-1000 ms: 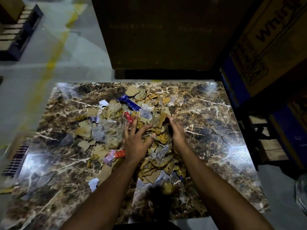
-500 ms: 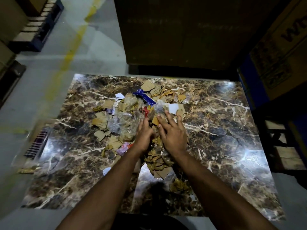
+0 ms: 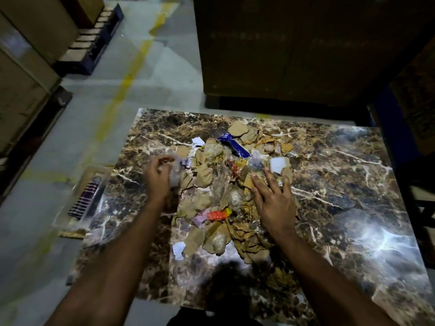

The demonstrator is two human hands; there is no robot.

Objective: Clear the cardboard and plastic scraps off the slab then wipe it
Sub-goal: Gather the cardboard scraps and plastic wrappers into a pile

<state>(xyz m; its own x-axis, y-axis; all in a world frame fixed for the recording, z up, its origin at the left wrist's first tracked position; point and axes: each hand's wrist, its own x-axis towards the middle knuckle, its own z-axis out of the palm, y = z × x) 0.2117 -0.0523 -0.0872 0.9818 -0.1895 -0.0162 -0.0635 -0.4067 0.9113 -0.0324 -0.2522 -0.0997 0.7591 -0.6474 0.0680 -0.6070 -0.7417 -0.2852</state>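
Grey concrete floor (image 3: 146, 90) with a yellow line is lying around the marble slab (image 3: 341, 184). Big brown cartons (image 3: 294, 48) are standing behind it; no writing is readable. Scraps (image 3: 211, 184) are lying piled on the slab's middle. The left hand (image 3: 159, 178) is curling around clear plastic (image 3: 175, 175), blurred. The right hand (image 3: 275, 201) is resting spread on the pile.
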